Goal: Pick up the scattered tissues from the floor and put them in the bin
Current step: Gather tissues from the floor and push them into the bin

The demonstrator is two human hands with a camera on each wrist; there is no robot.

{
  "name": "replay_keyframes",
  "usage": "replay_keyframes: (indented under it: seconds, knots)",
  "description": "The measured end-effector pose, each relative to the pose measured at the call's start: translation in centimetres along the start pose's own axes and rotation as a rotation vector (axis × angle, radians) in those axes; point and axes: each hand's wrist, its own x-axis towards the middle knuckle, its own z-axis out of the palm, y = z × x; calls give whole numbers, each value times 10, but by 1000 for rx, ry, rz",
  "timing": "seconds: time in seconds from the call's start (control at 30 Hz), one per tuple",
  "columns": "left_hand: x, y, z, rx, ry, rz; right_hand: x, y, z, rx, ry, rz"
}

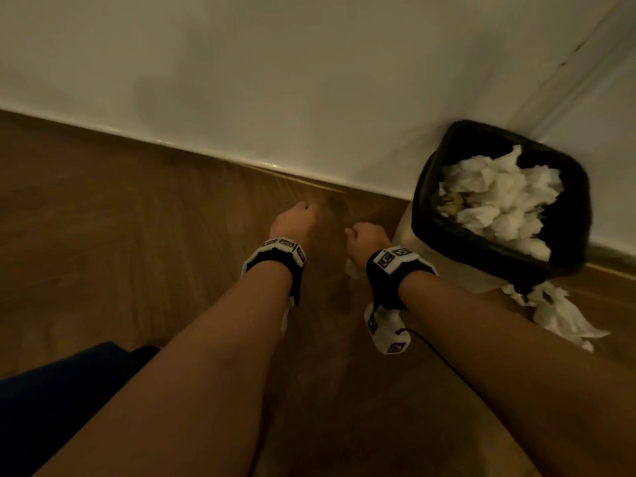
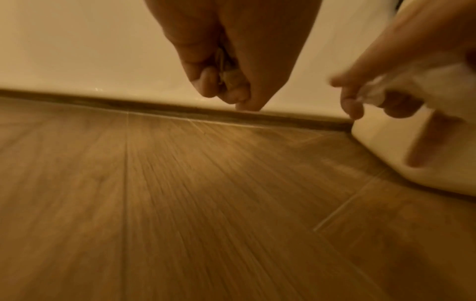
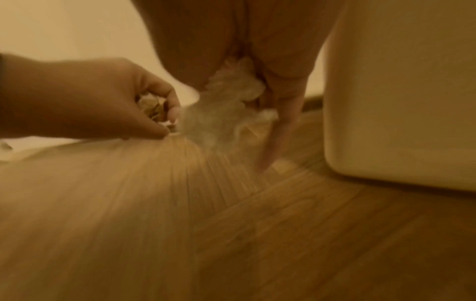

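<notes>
Wood-grain floor (image 1: 103, 218) meets a white wall (image 1: 275, 63), with the bin (image 1: 430, 208) standing against it, piled with crumpled tissues (image 1: 499, 201). More tissues (image 1: 557, 315) lie on the floor just beside the bin. Left hand (image 1: 292, 222) curls round small scraps (image 3: 154, 110); right hand (image 1: 368, 235) grips a crumpled tissue (image 3: 226, 106).

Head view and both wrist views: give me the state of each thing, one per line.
Bin: upright, black-lined, heaped with white tissues.
Floor tissues: loose at the bin's base.
Left hand: pinches small crumpled scraps.
Right hand: grips a white tissue.
</notes>
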Motion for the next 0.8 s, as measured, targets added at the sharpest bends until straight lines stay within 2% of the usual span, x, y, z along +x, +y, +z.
replay_keyframes:
  seconds: [0.07,0.17,0.23,0.37,0.47,0.7,0.8]
  knots:
    - [-10,8,-9,13,28,1,-15,5,-6,65,40,-37]
    - [-25,21,-26,3,59,-12,-39,10,-19,26,-93,-20]
    - [-34,29,-38,16,88,-2,-57,10,-27,67,-129,-34]
    - [-50,44,-68,58,78,8,-94,16,-43,361,-179,-57]
    - [-63,62,-89,109,90,66,-116,18,-64,229,-40,-151]
    - [-94,119,-144,144,191,202,-168,37,-131,297,300,-108]
    - [-100,146,-163,143,258,271,-187,53,-162,351,320,-73]
